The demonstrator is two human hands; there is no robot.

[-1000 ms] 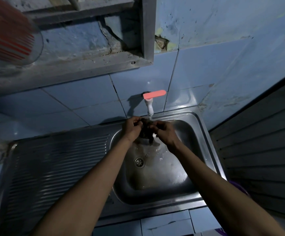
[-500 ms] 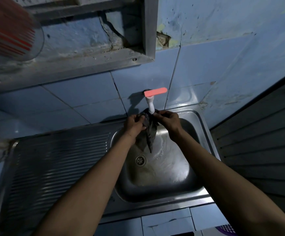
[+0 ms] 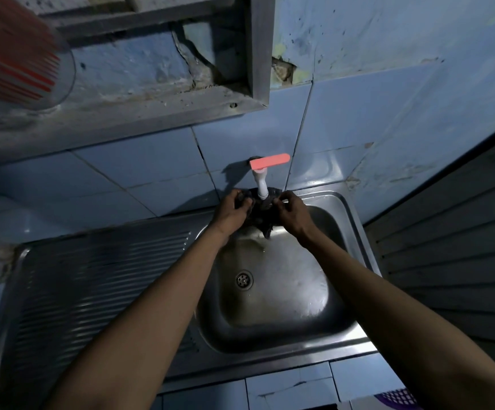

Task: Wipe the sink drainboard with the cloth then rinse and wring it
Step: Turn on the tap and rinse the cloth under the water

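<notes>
While I am watching from the head camera, my left hand (image 3: 232,211) is curling its fingers around the dark cloth (image 3: 259,216), gripping its left side, and my right hand (image 3: 292,213) is pinching the right side with bent fingers. Both are holding the cloth bunched right under the white tap (image 3: 261,187) with its red lever (image 3: 269,161), at the back edge of the sink basin (image 3: 284,291). A tail of cloth is hanging down between the wrists, above the basin floor. The drain (image 3: 244,280) is lying well below the hands, uncovered. The ribbed drainboard (image 3: 92,279) is stretching to the left of the basin, with my left forearm crossing its near right corner. Blue wall tiles (image 3: 139,167) are closing in just behind the tap.
</notes>
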